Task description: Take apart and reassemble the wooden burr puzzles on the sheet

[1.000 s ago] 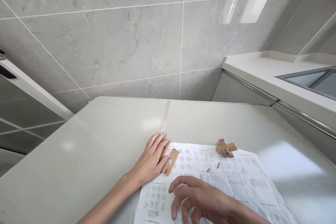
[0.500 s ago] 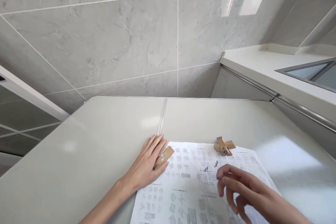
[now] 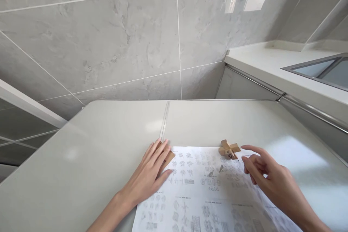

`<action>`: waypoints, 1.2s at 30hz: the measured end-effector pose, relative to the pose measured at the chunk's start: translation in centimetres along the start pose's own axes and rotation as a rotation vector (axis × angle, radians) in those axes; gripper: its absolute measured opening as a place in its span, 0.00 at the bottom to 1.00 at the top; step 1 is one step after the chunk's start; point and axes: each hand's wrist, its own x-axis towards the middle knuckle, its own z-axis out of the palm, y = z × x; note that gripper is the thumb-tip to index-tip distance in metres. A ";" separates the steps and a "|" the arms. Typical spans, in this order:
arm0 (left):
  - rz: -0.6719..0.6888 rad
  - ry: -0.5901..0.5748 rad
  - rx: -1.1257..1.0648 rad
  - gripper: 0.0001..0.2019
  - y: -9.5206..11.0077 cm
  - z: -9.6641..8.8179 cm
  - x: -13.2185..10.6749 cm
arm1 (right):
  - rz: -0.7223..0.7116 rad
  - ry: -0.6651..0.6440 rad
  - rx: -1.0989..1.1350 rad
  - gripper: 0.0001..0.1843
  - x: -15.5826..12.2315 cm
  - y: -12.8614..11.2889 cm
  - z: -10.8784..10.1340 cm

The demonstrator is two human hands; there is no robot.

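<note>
My left hand (image 3: 144, 174) lies flat, fingers stretched out, over wooden puzzle pieces (image 3: 170, 157) at the left edge of a printed sheet; most of the wood is hidden beneath the palm and fingers. A cross-shaped wooden burr puzzle (image 3: 230, 150) with a dark mark on one end rests at the sheet's far edge. Just right of it is my right hand (image 3: 274, 177), index finger extended towards it and the other fingers loosely bent, holding nothing. Whether that fingertip touches the wood I cannot tell. Small drawings of puzzle shapes cover the paper sheet (image 3: 185, 190).
The pale folding table (image 3: 114, 137) has a seam (image 3: 165, 121) across its top. Behind it stands a grey tiled wall (image 3: 122, 43). A white counter (image 3: 252, 56) with a sink (image 3: 323, 70) borders the right, and a white-framed glass panel (image 3: 24, 123) the left.
My right hand has moved right and away from me, from over the sheet to beside the burr puzzle, its index finger straightening. My left hand has flattened further over its pieces.
</note>
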 end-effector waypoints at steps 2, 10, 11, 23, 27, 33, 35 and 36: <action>0.027 0.020 -0.039 0.34 1.2 0.1 0.1 | -0.042 -0.016 -0.045 0.24 0.0 0.2 0.4; 0.124 0.031 -0.340 0.16 6.7 1.7 1.9 | 0.018 -0.186 -0.065 0.23 1.2 -0.1 1.7; 0.120 0.024 -0.400 0.14 7.2 1.9 2.2 | 0.025 -0.189 -0.069 0.22 1.3 -0.4 1.9; -0.126 -0.155 -1.310 0.40 7.6 2.4 3.2 | -0.195 -0.355 0.406 0.18 -2.0 -4.9 6.7; -0.162 -0.147 -1.295 0.37 7.6 2.7 2.7 | -0.099 -0.367 0.456 0.20 -3.0 -5.2 8.7; -0.127 -0.117 -1.373 0.39 7.6 3.3 2.2 | 0.151 -0.775 0.766 0.30 -2.5 -5.0 8.0; -0.046 -0.142 -1.405 0.35 7.5 3.1 2.3 | 0.164 -0.914 0.812 0.32 -2.1 -4.9 7.4; -0.015 -0.160 -1.413 0.34 7.5 2.9 2.3 | 0.169 -0.949 0.823 0.32 -1.9 -4.9 7.2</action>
